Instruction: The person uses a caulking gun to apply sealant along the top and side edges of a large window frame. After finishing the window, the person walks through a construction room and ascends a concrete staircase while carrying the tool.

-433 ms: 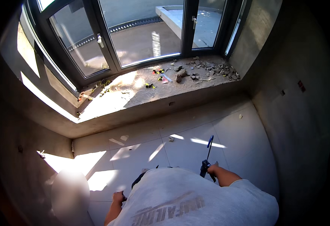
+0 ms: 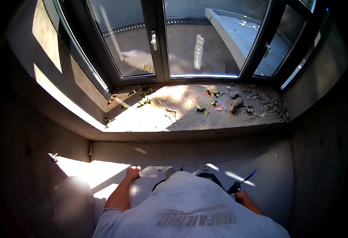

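My right hand (image 2: 242,196), low on the right, is closed round a dark hand tool (image 2: 233,188). From the tool a thin shaft runs up and to the right, ending in a narrow blue loop (image 2: 250,174). The exact kind of tool cannot be made out. Out in front on the left, my left hand (image 2: 133,173) is curled with its fingers closed, held above the sunlit pale floor tiles (image 2: 146,182). Whether anything is inside that fist is hidden. Between my arms, my grey shirt (image 2: 189,198) covers much of the lower view.
Ahead runs a low, dusty window ledge (image 2: 182,127) beneath dark-framed windows (image 2: 162,47). Yellow-and-black plastic pieces (image 2: 201,109), a stone lump (image 2: 236,104) and rubble (image 2: 265,103) lie on it. Bare walls (image 2: 317,158) close in both sides. A blurred rounded shape (image 2: 74,202) stands lower left.
The view has shifted, so the window and ledge sit lower and further right. My left hand has moved up and forward. The tool in my right hand now tilts more to the right.
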Motion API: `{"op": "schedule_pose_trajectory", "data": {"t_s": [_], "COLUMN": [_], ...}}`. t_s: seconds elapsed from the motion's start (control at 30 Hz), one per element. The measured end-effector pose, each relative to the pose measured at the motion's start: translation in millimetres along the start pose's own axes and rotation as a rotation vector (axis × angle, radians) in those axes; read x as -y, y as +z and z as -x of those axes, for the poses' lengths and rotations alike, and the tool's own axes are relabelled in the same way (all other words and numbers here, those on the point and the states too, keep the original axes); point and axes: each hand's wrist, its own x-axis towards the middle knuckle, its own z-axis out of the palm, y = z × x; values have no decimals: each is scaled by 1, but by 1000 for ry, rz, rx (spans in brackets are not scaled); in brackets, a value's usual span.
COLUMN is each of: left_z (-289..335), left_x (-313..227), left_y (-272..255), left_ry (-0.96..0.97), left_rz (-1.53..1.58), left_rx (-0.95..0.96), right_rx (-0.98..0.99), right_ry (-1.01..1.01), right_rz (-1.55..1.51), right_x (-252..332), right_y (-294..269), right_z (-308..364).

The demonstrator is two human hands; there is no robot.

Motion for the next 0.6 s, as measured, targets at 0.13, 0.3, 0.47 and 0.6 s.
{"op": "schedule_pose_trajectory", "data": {"t_s": [0.13, 0.3, 0.47, 0.6], "left_z": [-3, -71, -105, -178], "left_x": [-254, -443, -579, -654], "left_y": [-20, -24, -32, -39], "left_ry": [291, 569, 665, 766], "left_rz": [280, 204, 83, 123], "left_rx": [50, 156, 48, -91], "right_rx": [38, 110, 151, 295], "right_ry": [55, 12, 108, 157], "right_rz": [-26, -43, -80, -13], "right_x": [102, 197, 298, 337], "right_y": [-20, -43, -75, -103], "right_z": [10, -19, -40, -73]}}
